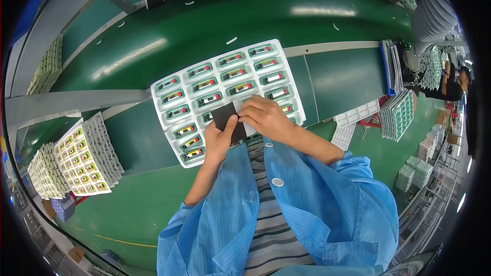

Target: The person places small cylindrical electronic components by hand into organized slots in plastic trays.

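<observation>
Head view, left hand: left hand [219,140] comes up from the lower edge, blue sleeve pushed back, thumb pressed on the face of a small black flat piece [225,118], fingers curled behind it, so it's gripping that.
Head view, right hand: right hand [266,117] reaches in from the right, fingers bent and pinching the same piece at its right edge, where a bit of white shows.
Black piece: held just above the near edge of the white tray [166,103].
Tray: lots of pockets, each with a little cell with red and yellow bands.
Surface: green bench [204,25], glossy, bits of white scrap on it.
Room: stacks of similar trays [82,156] at left, more stacks at right, another person [434,18] at far right.
</observation>
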`<state>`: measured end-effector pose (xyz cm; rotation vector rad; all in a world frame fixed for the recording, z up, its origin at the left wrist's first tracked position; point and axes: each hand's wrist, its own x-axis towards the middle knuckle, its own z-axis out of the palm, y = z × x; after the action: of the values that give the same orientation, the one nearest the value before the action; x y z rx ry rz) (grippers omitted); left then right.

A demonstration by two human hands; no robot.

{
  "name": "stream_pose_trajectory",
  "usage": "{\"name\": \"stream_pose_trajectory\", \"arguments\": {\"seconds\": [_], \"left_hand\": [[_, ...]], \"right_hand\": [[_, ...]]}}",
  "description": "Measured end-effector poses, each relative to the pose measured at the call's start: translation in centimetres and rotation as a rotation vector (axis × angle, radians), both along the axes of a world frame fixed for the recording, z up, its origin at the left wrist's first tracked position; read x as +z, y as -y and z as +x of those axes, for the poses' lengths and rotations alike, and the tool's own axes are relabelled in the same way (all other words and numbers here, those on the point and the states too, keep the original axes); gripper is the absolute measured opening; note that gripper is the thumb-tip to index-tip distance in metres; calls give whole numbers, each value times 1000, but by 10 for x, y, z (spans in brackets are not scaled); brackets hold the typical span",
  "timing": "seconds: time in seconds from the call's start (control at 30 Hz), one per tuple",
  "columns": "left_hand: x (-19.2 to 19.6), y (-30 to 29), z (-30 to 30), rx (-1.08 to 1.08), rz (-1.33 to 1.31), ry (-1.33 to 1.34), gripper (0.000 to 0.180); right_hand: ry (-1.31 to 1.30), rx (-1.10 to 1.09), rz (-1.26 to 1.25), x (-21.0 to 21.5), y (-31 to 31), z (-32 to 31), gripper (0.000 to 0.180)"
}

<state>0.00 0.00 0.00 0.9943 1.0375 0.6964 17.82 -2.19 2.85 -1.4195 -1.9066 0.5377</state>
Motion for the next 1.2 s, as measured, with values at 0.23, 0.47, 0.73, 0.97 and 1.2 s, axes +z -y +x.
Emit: {"name": "stream_pose_trajectory", "arguments": {"seconds": [0.23,0.47,0.73,0.97,1.2], "left_hand": [[-4,12,8,3,-153,18,25],[-24,15,0,-90,-104,-83,25],[-10,4,8,-8,-204,32,23],[-18,9,7,33,-253,60,25],[-25,12,-9,77,-334,46,28]], "right_hand": [[-4,8,-48,-4,10,10,15],[-66,27,-269,-10,9,13,13],[-161,-63,-136,-12,9,9,15],[-254,8,-428,-15,4,24,13],[-719,-620,-664,-81,-43,121,18]]}}
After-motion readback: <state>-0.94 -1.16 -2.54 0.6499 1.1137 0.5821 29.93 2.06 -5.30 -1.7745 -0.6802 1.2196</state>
